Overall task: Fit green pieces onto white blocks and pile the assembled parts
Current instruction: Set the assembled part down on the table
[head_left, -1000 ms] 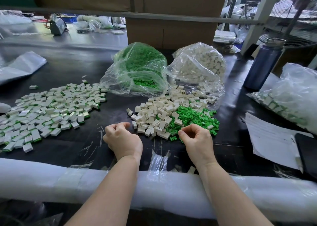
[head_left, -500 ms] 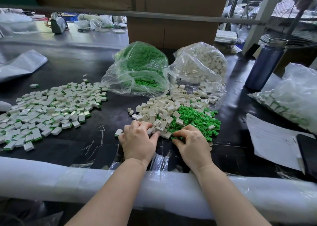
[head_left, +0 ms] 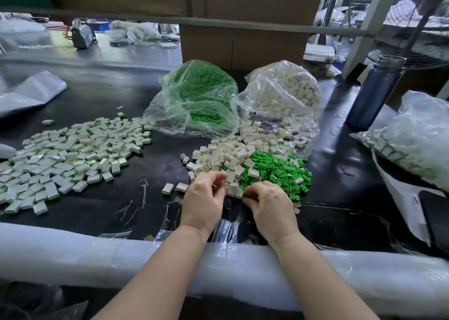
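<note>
Now both hands have moved forward to the near edge of the loose heap: the left hand (head_left: 202, 199) curls its grip into the small white plastic blocks (head_left: 218, 155), the right hand (head_left: 269, 204) into the green plastic pieces (head_left: 279, 171); what each pinches is hidden. One assembled part (head_left: 167, 188) lies freshly dropped on the black tabletop (head_left: 155, 164), short of the pile of assembled parts (head_left: 73, 154).

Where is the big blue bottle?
In the head view the blue bottle stands upright at the far right of the black table, just right of the bag of white blocks.
</note>
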Demonstrator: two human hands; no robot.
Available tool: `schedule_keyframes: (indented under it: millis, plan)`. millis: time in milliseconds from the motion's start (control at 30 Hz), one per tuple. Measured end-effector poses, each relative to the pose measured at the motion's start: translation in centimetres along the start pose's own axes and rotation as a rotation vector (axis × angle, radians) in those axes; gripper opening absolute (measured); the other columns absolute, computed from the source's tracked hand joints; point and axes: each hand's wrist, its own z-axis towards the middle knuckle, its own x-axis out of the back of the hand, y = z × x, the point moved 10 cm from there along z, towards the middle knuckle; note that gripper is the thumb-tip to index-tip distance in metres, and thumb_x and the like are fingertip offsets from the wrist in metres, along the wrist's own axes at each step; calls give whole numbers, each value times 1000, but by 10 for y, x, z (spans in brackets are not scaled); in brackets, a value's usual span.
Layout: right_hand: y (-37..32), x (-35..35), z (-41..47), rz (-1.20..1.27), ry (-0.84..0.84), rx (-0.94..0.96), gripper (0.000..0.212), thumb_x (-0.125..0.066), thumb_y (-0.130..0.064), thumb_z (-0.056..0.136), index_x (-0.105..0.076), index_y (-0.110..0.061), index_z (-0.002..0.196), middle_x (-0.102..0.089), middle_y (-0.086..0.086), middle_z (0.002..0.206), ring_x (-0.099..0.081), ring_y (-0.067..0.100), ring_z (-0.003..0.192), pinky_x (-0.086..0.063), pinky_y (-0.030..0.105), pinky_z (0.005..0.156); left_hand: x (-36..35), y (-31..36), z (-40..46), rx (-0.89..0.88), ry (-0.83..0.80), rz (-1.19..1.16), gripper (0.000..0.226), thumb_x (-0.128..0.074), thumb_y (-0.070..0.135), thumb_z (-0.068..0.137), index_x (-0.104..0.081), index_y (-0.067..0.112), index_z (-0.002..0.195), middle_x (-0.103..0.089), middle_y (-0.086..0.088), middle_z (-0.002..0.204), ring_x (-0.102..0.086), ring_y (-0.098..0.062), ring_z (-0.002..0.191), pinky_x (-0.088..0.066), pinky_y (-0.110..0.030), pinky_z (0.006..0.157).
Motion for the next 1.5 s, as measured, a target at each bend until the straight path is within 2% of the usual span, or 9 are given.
schedule_keyframes:
  millis: [100,267,467,600,867,1067,1267,1400,1500]
  plan:
    - [1,-2,0,4,-17,1,12,-60,-22,89,-66,-15,96,-61,0,96,-51,18,95,-38,27,84,-2,1,0,-9,-21,-36,17,-67,7,83,-68,11,99,-59,4,95,-54,-8,85,-34,4,77]
    - [-4,-3,0,-11,-30,36,6,-58,-20,90,-62,-16,93,-61,0,94,-50,18,92,-37,28,82,-10,0,-2,28,-102,-165,12,-63,9,86,-63,20,91,-64,-2,92,-61,-14,83,-51,-25,82]
    - [1,-1,0,43,-17,-17,14,-61,-17,88,-65,-16,102,-62,0,99,-53,19,98,-38,27,84,-20,2,-6,68,-227,-274,17,-67,9,81,-62,23,75,-61,6,66,-54,-8,62,-47,-21,64]
    - [4,-2,1,69,-25,-28,13,-60,-15,89,-68,-15,98,-60,1,96,-51,18,99,-34,24,81,-38,7,-11,31,-384,-195,12,-67,8,80,-64,19,78,-65,4,73,-58,-10,70,-50,-23,74]
    - [5,15,1,364,102,-19,12,-61,-1,86,-69,-8,93,-58,-5,87,-55,14,87,-41,18,82,-36,1,-10,69,-367,-266,16,-64,11,86,-61,27,88,-67,-4,88,-63,-16,85,-51,-22,83]
    - [17,16,1,705,105,-127,22,-67,1,81,-69,-21,79,-68,-8,79,-61,-2,73,-46,9,70,-36,-1,-9,101,-363,-324,13,-66,8,84,-65,20,89,-68,-2,87,-64,-13,86,-51,-20,85]
    - [22,13,0,821,79,-197,24,-70,3,77,-63,-19,70,-67,3,71,-66,23,72,-55,26,70,-37,-1,-9,86,-368,-353,20,-66,8,84,-64,27,87,-67,4,82,-63,-5,79,-51,-17,82]
    - [17,12,1,809,47,-163,21,-72,2,76,-65,-16,69,-65,-4,66,-59,1,62,-47,12,64,-38,-6,-7,100,-358,-354,17,-67,9,83,-63,25,86,-68,4,84,-63,-8,78,-53,-23,81]
    - [18,11,1,812,39,-166,18,-72,1,77,-66,-15,70,-65,-3,67,-58,-1,61,-46,9,63,-38,-7,-6,103,-347,-354,19,-67,8,83,-63,26,83,-67,6,82,-62,-6,77,-52,-21,80]
